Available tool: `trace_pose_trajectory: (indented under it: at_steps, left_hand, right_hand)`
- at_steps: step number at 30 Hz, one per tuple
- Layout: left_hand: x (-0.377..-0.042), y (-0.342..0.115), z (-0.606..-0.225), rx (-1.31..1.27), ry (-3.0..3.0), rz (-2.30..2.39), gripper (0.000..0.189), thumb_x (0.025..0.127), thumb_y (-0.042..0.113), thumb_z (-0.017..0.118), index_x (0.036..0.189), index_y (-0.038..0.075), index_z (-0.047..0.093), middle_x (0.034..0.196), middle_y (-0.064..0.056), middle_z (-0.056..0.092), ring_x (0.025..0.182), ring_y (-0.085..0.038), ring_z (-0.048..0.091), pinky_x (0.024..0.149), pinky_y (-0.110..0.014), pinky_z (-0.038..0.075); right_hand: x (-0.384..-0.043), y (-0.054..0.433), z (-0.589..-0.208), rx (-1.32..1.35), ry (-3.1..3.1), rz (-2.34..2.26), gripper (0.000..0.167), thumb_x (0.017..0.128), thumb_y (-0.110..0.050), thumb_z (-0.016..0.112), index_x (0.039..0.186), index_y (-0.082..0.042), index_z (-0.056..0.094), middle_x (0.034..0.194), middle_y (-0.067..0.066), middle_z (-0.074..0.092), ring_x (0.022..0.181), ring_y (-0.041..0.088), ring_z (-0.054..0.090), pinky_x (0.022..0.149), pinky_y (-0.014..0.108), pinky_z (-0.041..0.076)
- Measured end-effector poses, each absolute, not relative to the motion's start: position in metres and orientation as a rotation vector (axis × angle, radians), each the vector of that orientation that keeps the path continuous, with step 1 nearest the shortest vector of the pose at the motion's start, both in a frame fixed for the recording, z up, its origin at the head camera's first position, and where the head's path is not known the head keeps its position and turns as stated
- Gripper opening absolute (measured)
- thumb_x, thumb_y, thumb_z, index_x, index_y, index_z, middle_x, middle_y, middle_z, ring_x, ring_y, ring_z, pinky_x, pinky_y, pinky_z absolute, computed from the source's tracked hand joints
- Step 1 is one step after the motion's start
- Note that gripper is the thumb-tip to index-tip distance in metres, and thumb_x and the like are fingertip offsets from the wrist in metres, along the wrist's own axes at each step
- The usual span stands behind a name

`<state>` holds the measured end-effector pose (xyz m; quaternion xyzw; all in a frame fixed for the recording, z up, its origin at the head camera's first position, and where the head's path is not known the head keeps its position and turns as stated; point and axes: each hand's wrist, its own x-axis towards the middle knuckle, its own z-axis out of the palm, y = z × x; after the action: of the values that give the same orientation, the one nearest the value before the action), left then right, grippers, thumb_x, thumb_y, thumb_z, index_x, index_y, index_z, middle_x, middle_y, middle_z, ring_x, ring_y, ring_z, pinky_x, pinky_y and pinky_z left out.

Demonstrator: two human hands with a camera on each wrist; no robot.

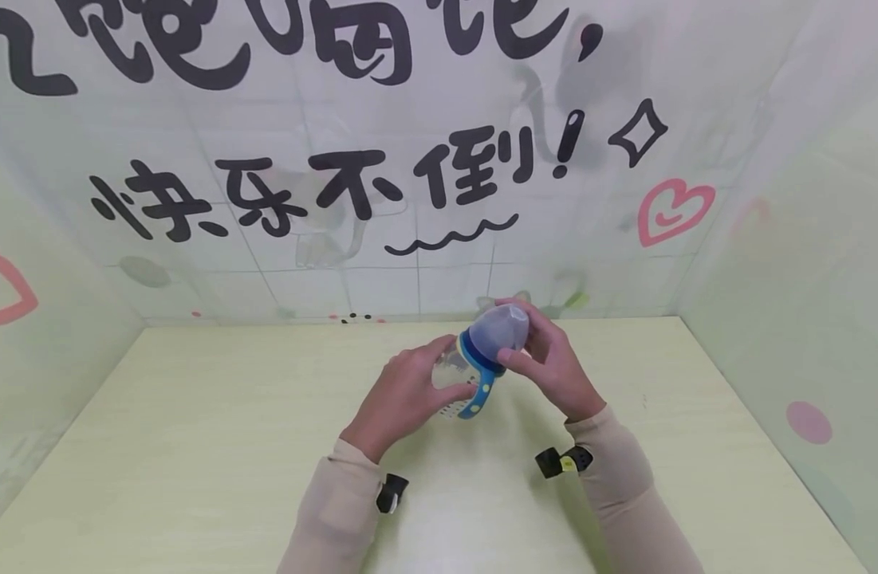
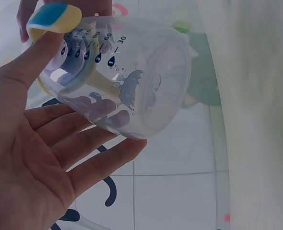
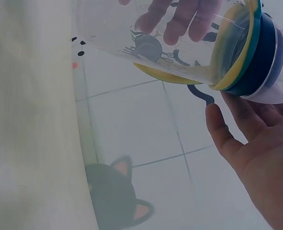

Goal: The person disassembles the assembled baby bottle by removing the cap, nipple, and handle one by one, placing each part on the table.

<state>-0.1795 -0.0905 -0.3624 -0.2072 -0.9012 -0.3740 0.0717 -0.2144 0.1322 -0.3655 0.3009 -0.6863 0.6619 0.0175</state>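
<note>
A clear baby bottle (image 1: 454, 373) with blue and yellow handles, a dark blue collar and a translucent dome cap (image 1: 498, 331) is held tilted above the table, its cap end up and to the right. My left hand (image 1: 403, 391) grips the bottle's body, thumb by a handle (image 2: 55, 19) and fingers beneath the printed wall. My right hand (image 1: 559, 371) holds the cap end, thumb on the near side and fingers behind. In the right wrist view, right-hand fingers (image 3: 242, 115) lie under the collar (image 3: 259, 57). The bottle looks empty of liquid.
The pale wood-grain table (image 1: 216, 430) spreads below both hands. A white tiled-pattern back wall (image 1: 381, 287) with black lettering stands behind it, and decorated side walls (image 1: 805, 319) rise left and right. Small black cameras (image 1: 549, 462) are strapped to both wrists.
</note>
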Motion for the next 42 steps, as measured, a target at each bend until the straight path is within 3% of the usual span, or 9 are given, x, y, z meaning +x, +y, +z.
trace_pose_trajectory:
  at_steps: [14, 24, 31, 42]
  left_hand:
    - [-0.1768, -0.0906, -0.3619, -0.584, -2.687, -0.974, 0.064, 0.084, 0.041, 0.079, 0.136, 0.009, 0.058, 0.107, -0.007, 0.071, 0.081, -0.016, 0.062, 0.065, -0.03, 0.052]
    - [-0.1777, -0.0892, -0.3628, -0.591, -2.658, -0.879, 0.067, 0.083, 0.041, 0.081, 0.135, 0.007, 0.058, 0.11, -0.009, 0.071, 0.089, -0.022, 0.068, 0.072, -0.04, 0.055]
    - [-0.178, -0.0889, -0.3625, -0.601, -2.643, -0.858, 0.063, 0.083, 0.04, 0.081, 0.132, 0.007, 0.059, 0.098, -0.004, 0.07, 0.074, -0.016, 0.061, 0.061, -0.032, 0.049]
    - [-0.1795, -0.0906, -0.3631, -0.582, -2.666, -0.899, 0.062, 0.083, 0.039, 0.081, 0.131, 0.008, 0.06, 0.099, -0.005, 0.07, 0.075, -0.018, 0.061, 0.06, -0.032, 0.048]
  right_hand:
    - [-0.215, 0.129, -0.3663, 0.896, -2.176, 1.889, 0.053, 0.091, -0.005, 0.067, 0.141, -0.001, 0.049, 0.122, 0.014, 0.06, 0.108, 0.024, 0.056, 0.099, 0.032, 0.046]
    - [-0.2157, 0.128, -0.3657, 0.887, -2.177, 1.854, 0.052, 0.091, -0.004, 0.068, 0.14, 0.001, 0.049, 0.122, 0.015, 0.061, 0.107, 0.024, 0.057, 0.098, 0.031, 0.047]
    - [-0.2159, 0.1286, -0.3648, 0.887, -2.152, 1.836, 0.051, 0.091, -0.006, 0.069, 0.138, -0.001, 0.05, 0.119, 0.015, 0.063, 0.105, 0.022, 0.059, 0.095, 0.032, 0.048]
    - [-0.2143, 0.135, -0.3592, 0.816, -2.117, 1.818, 0.05, 0.09, -0.001, 0.068, 0.137, 0.002, 0.05, 0.123, 0.014, 0.061, 0.108, 0.021, 0.059, 0.099, 0.031, 0.046]
